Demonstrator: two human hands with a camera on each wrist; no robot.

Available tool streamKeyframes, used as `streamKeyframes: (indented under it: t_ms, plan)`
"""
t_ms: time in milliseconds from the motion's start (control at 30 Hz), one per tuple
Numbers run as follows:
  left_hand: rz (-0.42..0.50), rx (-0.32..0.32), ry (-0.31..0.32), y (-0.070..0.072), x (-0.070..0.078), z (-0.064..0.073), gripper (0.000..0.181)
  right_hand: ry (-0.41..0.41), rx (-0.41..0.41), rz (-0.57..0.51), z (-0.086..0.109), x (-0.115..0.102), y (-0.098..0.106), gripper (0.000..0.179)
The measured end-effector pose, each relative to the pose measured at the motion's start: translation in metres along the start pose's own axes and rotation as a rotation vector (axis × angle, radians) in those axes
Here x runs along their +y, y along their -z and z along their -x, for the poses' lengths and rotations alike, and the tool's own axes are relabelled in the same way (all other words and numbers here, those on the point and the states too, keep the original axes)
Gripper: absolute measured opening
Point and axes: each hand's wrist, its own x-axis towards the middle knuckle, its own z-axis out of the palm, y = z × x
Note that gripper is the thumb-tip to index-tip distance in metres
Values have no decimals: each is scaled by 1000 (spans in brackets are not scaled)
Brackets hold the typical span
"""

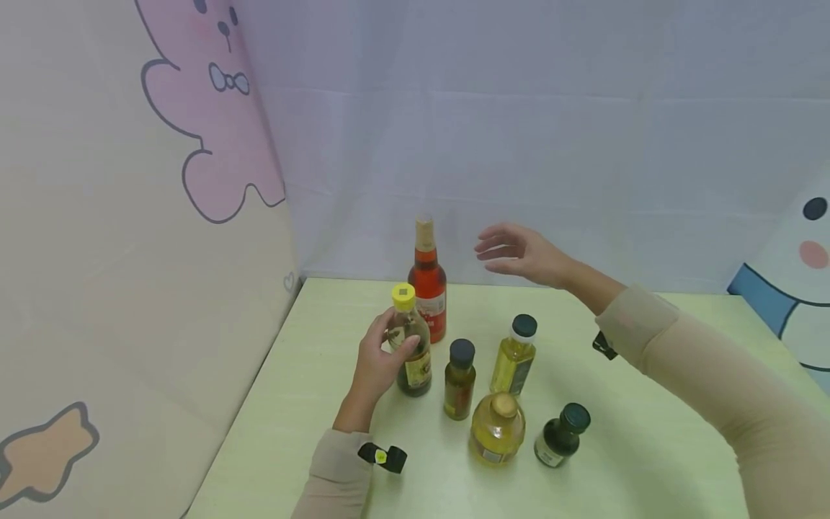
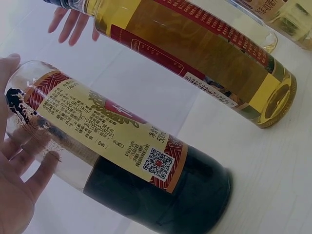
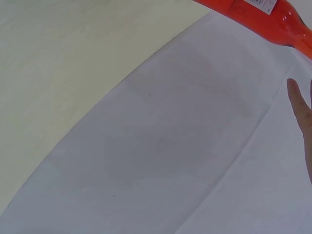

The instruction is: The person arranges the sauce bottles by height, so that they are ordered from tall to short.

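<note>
My left hand [image 1: 381, 355] holds a glass bottle of dark sauce [image 1: 415, 369] by its upper part, thumb across the front. It has a yellow cap, and its patterned label [image 2: 114, 124] with a QR code faces the left wrist camera. Right behind it stands a tall bottle of red liquid [image 1: 428, 282] with a pale neck wrap. To the right of that bottle, my right hand [image 1: 527, 254] is in the air above the table's back edge, fingers spread and loosely bent, holding nothing. In the right wrist view the red bottle [image 3: 265, 19] is near its fingers.
On the table [image 1: 285, 404] stand a small dark-capped bottle [image 1: 458, 389], a yellow oil bottle [image 1: 514, 364], a round gold-capped bottle [image 1: 497, 432] and a short dark bottle [image 1: 559, 438]. A pale curtain [image 1: 551, 144] hangs behind, and a printed cloth wall [image 1: 130, 288] borders the left side.
</note>
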Motion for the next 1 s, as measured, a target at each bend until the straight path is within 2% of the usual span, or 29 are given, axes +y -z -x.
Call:
streamKeyframes:
  t_ms: [600, 1000]
  plan:
    - [11, -6, 24, 0, 4, 2, 59, 78, 21, -62, 47, 3, -1, 45]
    - [0, -6, 28, -1, 4, 2, 58, 119, -6, -36, 71, 12, -6, 47]
